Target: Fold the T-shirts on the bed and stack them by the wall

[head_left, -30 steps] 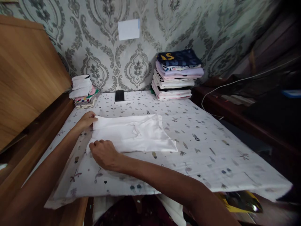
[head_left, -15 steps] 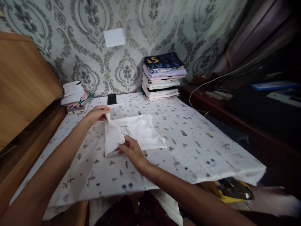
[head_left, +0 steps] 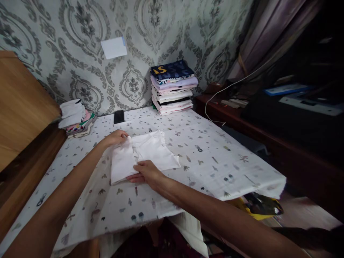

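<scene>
A white garment (head_left: 153,148) lies partly folded on the patterned cloth, its left part doubled over toward the middle. My left hand (head_left: 116,137) is closed on the far edge of the folded part, near its corner. Lower down, my right hand (head_left: 146,172) pinches the near edge of the same fold, thumb on top and fingers underneath. The fold now rests almost flat between my hands. The garment's right end spreads out with a slanted edge. Its exact kind is unclear.
A printed white cloth (head_left: 209,168) covers the table. Behind stand a tall stack of folded clothes (head_left: 173,87) and, at left, a smaller stack (head_left: 76,118). A black phone (head_left: 119,116) lies near the wall. A white cable (head_left: 215,98) hangs at right; a wooden panel (head_left: 21,107) borders the left.
The raised edge of the white garment has come down onto the rest of it and lies flatter. Both hands have lowered with it. The camera view has turned slightly to the right.
</scene>
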Demonstrator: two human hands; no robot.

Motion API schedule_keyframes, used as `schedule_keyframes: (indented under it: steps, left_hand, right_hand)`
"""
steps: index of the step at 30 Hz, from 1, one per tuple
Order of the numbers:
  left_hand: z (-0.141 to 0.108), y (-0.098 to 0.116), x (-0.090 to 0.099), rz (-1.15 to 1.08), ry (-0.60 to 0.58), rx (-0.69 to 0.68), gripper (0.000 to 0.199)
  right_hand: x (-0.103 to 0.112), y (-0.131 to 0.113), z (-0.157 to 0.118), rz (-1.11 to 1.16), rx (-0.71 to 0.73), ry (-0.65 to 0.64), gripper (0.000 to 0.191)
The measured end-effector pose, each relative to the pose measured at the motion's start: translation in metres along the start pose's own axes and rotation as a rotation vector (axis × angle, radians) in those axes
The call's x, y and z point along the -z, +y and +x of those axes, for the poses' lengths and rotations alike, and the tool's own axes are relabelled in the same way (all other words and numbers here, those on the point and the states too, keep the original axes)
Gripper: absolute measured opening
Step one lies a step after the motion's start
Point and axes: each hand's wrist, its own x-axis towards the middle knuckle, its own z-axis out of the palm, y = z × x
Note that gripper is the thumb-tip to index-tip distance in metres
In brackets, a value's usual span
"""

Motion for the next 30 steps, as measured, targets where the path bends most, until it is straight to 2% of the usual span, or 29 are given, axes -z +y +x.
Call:
schedule_keyframes:
  steps: [3, 7, 12, 24, 26, 27, 30]
  left_hand:
    - [0.006, -0.001, 0.0, 0.08, 0.071, -0.096, 0.024]
    - [0.008, -0.003, -0.007, 0.135, 0.072, -0.166, 0.028]
    - [0.007, -0.008, -0.018, 0.223, 0.104, -0.184, 0.026]
    - [0.002, -0.014, -0.028, 0.348, 0.178, -0.208, 0.025]
    - [0.001, -0.016, -0.025, 0.331, 0.187, -0.211, 0.027]
    - [0.0, -0.018, -0.022, 0.317, 0.193, -0.209, 0.029]
    - [-0.001, -0.03, -0.006, 0.265, 0.212, -0.189, 0.034]
  right_hand:
    - [0.001, 0.002, 0.002, -0.056, 0.029, -0.009, 0.018]
    - [0.007, 0.005, 0.005, -0.107, 0.07, -0.014, 0.02]
    - [0.01, 0.005, 0.006, -0.137, 0.046, -0.024, 0.019]
    - [0.01, 0.001, 0.001, -0.215, 0.042, -0.029, 0.013]
    - [0.012, -0.004, -0.003, -0.392, 0.083, 0.003, 0.004]
    - [0.013, -0.008, -0.006, -0.553, 0.154, 0.053, 0.004]
    - [0.011, -0.026, -0.013, -1.148, 0.492, 0.279, 0.026]
